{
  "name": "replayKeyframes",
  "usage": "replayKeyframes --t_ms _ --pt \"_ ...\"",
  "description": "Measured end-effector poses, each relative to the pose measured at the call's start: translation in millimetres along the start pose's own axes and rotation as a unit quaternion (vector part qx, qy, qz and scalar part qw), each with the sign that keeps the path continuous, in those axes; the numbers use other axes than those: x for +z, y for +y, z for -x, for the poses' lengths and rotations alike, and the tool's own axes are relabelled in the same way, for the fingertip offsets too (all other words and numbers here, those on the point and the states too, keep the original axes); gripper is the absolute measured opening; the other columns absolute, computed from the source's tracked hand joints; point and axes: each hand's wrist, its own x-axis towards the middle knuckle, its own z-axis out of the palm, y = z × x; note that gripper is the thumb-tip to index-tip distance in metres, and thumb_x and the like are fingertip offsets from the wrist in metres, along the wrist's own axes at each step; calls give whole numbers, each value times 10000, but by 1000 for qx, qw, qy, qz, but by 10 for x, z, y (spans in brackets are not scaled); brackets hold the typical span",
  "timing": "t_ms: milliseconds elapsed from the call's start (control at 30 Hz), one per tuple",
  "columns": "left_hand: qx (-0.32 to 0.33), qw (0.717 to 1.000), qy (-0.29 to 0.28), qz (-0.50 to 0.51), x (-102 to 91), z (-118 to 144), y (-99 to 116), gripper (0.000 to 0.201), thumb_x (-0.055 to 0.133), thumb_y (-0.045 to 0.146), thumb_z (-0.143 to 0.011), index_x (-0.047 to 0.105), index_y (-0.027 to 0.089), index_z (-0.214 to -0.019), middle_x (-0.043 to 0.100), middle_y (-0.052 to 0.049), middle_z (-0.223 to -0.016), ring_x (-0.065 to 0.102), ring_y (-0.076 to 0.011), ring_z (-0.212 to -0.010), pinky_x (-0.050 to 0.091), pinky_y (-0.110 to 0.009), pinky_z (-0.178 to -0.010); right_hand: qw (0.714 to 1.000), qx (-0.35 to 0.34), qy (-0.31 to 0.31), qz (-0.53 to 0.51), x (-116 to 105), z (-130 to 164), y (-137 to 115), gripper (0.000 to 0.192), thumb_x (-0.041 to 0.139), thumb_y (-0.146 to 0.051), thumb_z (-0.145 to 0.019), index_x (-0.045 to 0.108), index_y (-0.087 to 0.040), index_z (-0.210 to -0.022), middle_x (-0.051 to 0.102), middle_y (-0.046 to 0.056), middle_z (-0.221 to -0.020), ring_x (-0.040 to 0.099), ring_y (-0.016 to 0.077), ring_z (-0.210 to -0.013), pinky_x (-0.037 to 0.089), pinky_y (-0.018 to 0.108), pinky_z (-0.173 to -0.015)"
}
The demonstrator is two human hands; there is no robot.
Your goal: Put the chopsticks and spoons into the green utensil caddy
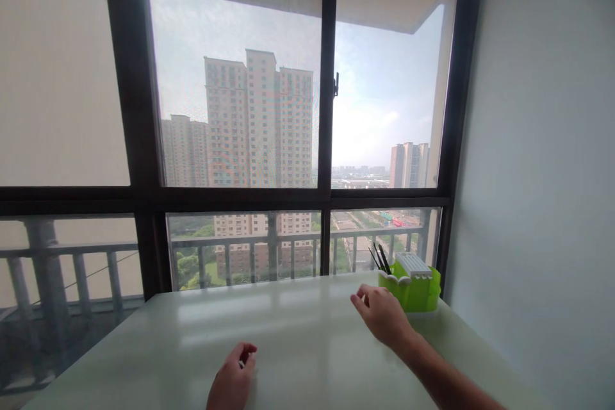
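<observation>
Green desk organizer [417, 296] in the head view, standing upright at the far right of the table [298, 339], close to the wall [538, 160]. Probably thin moulded plastic: light, stiff, a little slick, unlikely to break. Best held low by both side walls, away from the white scalloped rim [398, 279], and kept level because of the slim black sticks [383, 259] leaning loose in one compartment. Rounded ends, shiny and faintly translucent; topped by a white ribbed block [413, 262] with parallel ridges.

Just beside, overlapping the organizer's near left edge in sight: right hand [382, 315], fingers loosely bent, nothing visible in the grasp; impossible to tell whether touching. Left hand [233, 377] over the near edge of the table, well apart, fingers curled toward the thumb; too small to tell whether pinching anything pale. Tabletop smooth, pale green, glossy with window reflections. Behind, dark, straight-edged window frame [288, 197]; matte, plain wall at right.
</observation>
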Motion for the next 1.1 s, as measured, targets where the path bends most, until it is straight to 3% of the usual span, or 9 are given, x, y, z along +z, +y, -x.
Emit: replayKeyframes --t_ms 133,267,433,767,1100 --pt "4 1000 4 10 -33 -8 24 319 451 457 -861 654 228 -950 732 -44 -858 688 -235 -773 501 -312 -735 998 12 3 -60 606 714 142 466 531 -486 -995 597 -215 -622 594 16 -577 496 160 -528 192 279 -574" --pt "9 1000 -1 19 -55 -23 34 328 456 489 -847 647 233 -921 732 -39 -843 692 -231 -770 506 -301 -727 991 61 95 -74 896 844 544 470 438 -494 -1020 527 -214 -653 576 19 -592 513 179 -566 203 279 -589" --pt "8 1000 -1 10 -53 -41 25 308 458 495 -853 632 247 -910 724 -27 -818 691 -218 -745 497 -278 -695 980 82 147 -109 934 784 780 432 384 -490 -1031 510 -215 -723 603 36 -699 553 200 -657 299 278 -636" --pt "0 1000 3 -6 -80 -3 109 267 472 474 -853 627 260 -888 726 -20 -790 697 -222 -736 481 -270 -670 963 112 169 -176 917 750 796 306 471 -463 -939 587 -217 -799 624 58 -823 599 241 -783 453 300 -720" --pt "3 1000 -8 -27 -87 46 165 320 448 508 -891 643 255 -883 701 -9 -739 679 -210 -714 441 -254 -655 944 158 173 -234 924 753 876 382 467 -549 -914 595 -190 -880 652 83 -870 623 252 -831 485 320 -762"
